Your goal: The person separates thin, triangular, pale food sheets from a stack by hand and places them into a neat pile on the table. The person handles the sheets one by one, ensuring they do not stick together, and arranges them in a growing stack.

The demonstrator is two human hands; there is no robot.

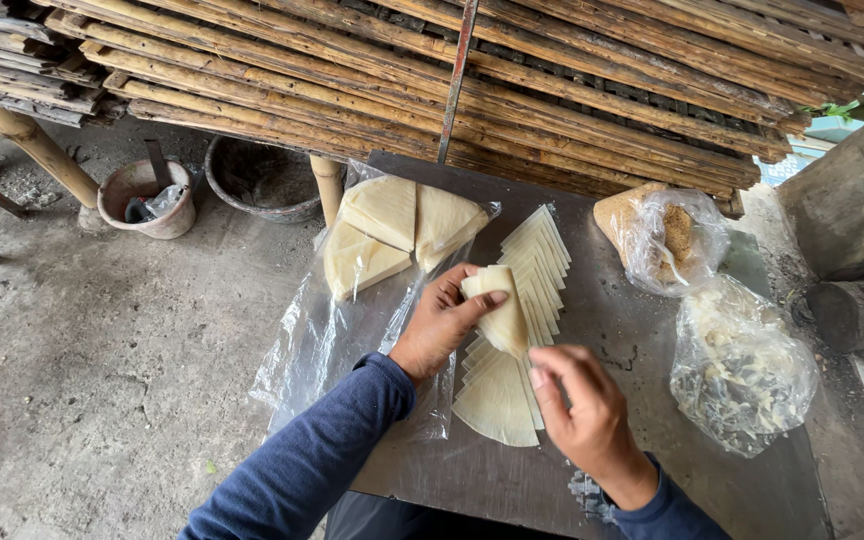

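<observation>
L hand (439,325) fingers closed on a folded wrapper (500,312); R hand (587,415) fingers pinch its lower tip. Fanned wrapper stack (527,300) just under fingers on table (592,330); most unfolded, 3 wedges (392,230) bagged beyond.

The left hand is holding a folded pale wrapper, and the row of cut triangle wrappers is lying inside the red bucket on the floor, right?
Not quite. The left hand does hold a folded pale wrapper, but the row of cut triangle wrappers lies fanned out on the dark metal table, not in a bucket. The head view shows it. The right hand is at the row's near end.
</observation>
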